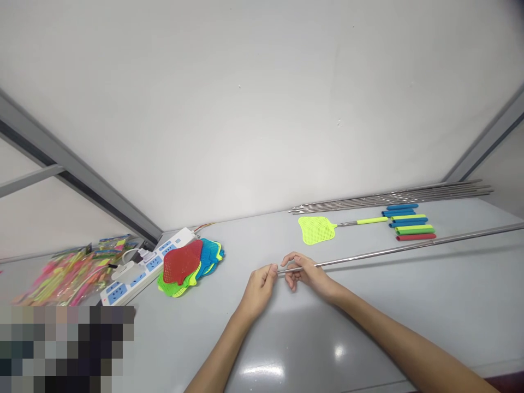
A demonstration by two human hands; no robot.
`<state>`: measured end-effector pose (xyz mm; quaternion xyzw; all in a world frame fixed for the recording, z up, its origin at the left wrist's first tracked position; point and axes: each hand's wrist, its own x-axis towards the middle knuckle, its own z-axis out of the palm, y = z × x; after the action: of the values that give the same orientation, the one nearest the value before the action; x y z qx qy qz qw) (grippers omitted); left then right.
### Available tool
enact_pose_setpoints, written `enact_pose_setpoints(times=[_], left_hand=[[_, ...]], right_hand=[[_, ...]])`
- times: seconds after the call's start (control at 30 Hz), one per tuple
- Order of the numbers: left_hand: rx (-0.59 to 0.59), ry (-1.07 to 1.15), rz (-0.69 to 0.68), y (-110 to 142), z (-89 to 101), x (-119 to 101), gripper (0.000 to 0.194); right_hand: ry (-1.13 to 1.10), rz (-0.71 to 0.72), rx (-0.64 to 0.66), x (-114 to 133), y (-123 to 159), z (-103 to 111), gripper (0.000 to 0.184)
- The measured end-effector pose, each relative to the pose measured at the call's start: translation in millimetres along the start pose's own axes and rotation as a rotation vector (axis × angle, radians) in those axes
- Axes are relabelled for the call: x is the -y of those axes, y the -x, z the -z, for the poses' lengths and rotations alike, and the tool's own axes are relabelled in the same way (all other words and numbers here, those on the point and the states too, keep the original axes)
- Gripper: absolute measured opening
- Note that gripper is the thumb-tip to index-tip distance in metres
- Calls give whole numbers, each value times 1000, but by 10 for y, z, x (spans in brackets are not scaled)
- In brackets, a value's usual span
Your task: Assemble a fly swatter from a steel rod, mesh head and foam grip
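Observation:
A long thin metal rod slants from my hands up to the right edge of the view, above the table. My left hand pinches its thin near end between thumb and fingers. Just to the right, my right hand curls loosely round the rod, its fingers partly spread. Behind the rod lies a yellow-green fly swatter with a metal shaft and a yellow-green grip. Left of my hands is a pile of loose swatter heads, with a red head on top and blue heads beside it.
Several metal rods lie along the wall. Several coloured grip sleeves sit at right. A white power strip with a plugged-in charger stands at left, beside bagged bright-coloured items. The grey table meets a pale wall.

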<state>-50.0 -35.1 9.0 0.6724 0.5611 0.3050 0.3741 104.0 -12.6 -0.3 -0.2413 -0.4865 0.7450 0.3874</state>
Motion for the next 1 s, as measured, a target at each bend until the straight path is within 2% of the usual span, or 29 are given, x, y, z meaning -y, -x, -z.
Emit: enact_pose_setpoints(times=[0.53,0.73,1.0], left_hand=[[-33,34,-11,-26,17,-9,36],[33,42,-8,-29,5,19,37],[10,27,-19,-42,21,13,38]], right_hand=[[-19,-48,-6,16,-21,40,25],[-40,-70,-20,23,-30,43,22],[-58,-70,-41,35,-24,41,22]])
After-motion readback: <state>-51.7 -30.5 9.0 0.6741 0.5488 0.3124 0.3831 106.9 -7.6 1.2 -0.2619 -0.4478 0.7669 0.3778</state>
